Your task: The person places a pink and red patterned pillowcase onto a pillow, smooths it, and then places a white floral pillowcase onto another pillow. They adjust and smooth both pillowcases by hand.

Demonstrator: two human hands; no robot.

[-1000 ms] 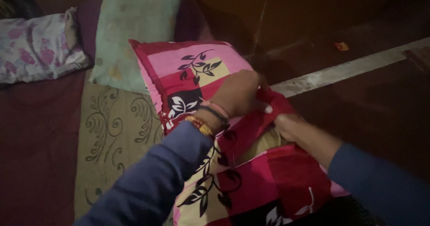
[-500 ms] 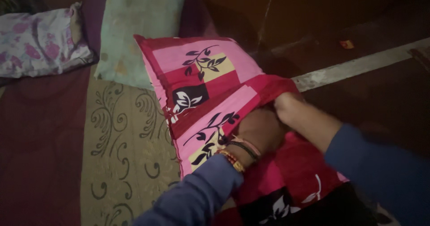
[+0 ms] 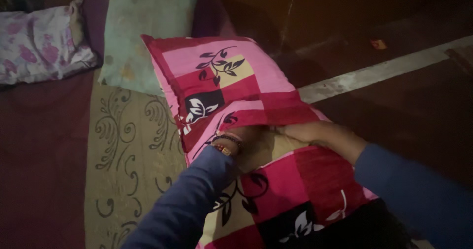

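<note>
A pillow in a red, pink and cream patchwork cover (image 3: 221,76) with black leaf prints lies in front of me, its open end towards me. My left hand (image 3: 246,138), with bracelets at the wrist, reaches into the opening, fingers hidden under the fabric flap. My right hand (image 3: 308,132) is beside it at the opening's edge, fingers tucked under the red fabric. A tan inner pillow (image 3: 276,148) shows between the two hands. Both arms wear blue sleeves.
A pale green pillow (image 3: 143,27) lies behind the patchwork one, and a floral white-and-pink pillow (image 3: 39,42) at the far left. Beneath is a tan mat with dark scroll patterns (image 3: 128,145) on maroon cloth. A pale strip (image 3: 374,71) crosses the dark floor at right.
My left hand moved from on top of the cover down to its open end, then slid inside. The right hand shifted lower along the opening's edge. The cover now lies flatter.
</note>
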